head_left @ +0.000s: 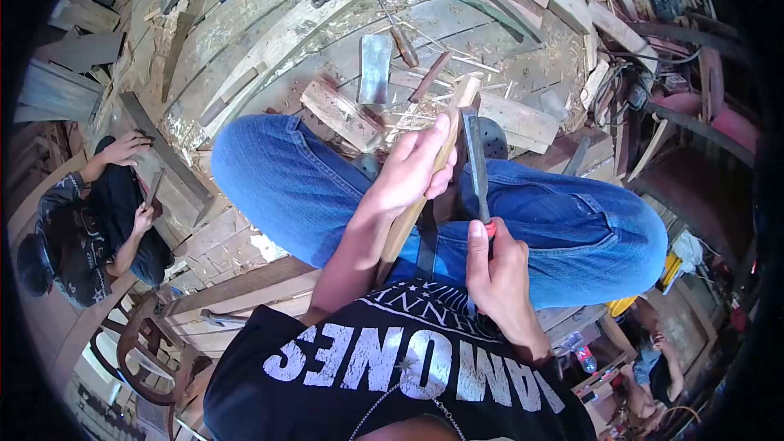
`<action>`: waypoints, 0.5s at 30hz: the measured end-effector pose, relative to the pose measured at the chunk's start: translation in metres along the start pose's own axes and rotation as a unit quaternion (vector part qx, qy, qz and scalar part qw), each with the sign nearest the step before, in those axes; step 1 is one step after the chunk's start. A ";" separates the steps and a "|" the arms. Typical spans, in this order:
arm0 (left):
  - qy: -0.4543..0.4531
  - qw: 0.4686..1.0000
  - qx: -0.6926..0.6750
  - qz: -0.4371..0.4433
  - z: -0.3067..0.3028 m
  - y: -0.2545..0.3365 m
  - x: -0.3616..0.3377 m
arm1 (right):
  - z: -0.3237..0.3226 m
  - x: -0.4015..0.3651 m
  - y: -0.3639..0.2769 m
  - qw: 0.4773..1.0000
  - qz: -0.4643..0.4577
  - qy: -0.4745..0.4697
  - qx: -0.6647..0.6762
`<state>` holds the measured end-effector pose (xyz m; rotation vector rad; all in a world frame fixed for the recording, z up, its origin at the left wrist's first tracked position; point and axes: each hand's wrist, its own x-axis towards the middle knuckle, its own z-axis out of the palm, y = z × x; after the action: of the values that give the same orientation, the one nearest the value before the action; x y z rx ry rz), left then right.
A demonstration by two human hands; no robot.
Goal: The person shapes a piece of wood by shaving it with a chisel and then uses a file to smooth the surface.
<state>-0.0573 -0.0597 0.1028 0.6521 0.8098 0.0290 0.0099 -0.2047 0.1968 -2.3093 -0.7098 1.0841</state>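
1. Far left, a co-worker (82, 229) sits on the floor with both hands on a dark plank (167, 159), well apart from us.
2. On the shaving-strewn boards beyond our knees lie a flat hatchet head (376, 67) and, just to its right, a wooden-handled tool (403, 41). Neither is touched.
3. Our left hand (412, 171) is clamped on the wooden strip (400, 233), fingers wrapped over its far face and thumb behind. The strip rises from our lap over the blue jeans (278, 180), and its top end pokes out above the hand.
4. The chisel (474, 155) stands upright just beside the strip, its dark blade against the strip's right edge and close to our left fingertips.
5. Our right hand (500, 278) is closed round the chisel's red handle, low by the shirt, with the thumb pressed up along the shank.
6. As we judge it, the cut will go best with the strip's lower end braced in the lap, the blade laid at a shallow angle, and thin slices pushed away from the body.
7. The risk we see is the left fingers: they sit right beside the steel, so they belong behind the cutting edge, never ahead of it.
8. Lower right, another person (645, 351) sits, partly cut off by the frame.
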 end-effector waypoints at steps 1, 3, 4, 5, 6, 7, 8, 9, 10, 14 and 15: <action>0.000 1.000 0.000 -0.001 0.000 -0.001 0.001 | 0.000 -0.001 0.001 1.000 0.010 -0.005 0.000; 0.001 1.000 0.001 -0.002 -0.001 -0.002 0.002 | 0.001 -0.002 0.003 1.000 -0.001 0.002 -0.004; -0.001 1.000 0.002 -0.003 0.001 -0.003 0.003 | 0.001 -0.002 0.004 1.000 -0.012 0.008 -0.009; 0.002 1.000 0.012 0.001 0.002 -0.004 0.003 | 0.002 -0.002 0.005 1.000 -0.011 0.010 -0.008; 0.005 1.000 0.022 0.006 0.004 -0.005 0.004 | 0.004 -0.001 0.005 1.000 0.002 0.010 0.005; 0.005 1.000 0.022 0.005 0.005 -0.006 0.004 | 0.006 0.001 0.006 1.000 0.013 0.009 0.018; 0.021 0.999 0.032 -0.005 0.006 -0.009 0.006 | 0.010 0.002 0.009 1.000 0.014 0.011 0.019; 0.037 0.998 0.042 -0.014 0.007 -0.011 0.008 | 0.016 0.003 0.015 0.999 0.022 0.020 0.026; 0.033 0.997 0.069 -0.019 0.008 -0.013 0.008 | 0.021 0.004 0.020 0.999 0.031 0.029 0.034; 0.052 0.995 0.081 -0.021 0.004 -0.015 0.009 | 0.030 0.027 0.026 0.996 0.035 0.042 0.073; 0.051 0.995 0.082 -0.022 0.004 -0.016 0.010 | 0.031 0.028 0.026 0.996 0.036 0.043 0.074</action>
<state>-0.0509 -0.0718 0.0894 0.7932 0.9317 -0.0453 0.0070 -0.2001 0.1482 -2.2541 -0.4988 1.0262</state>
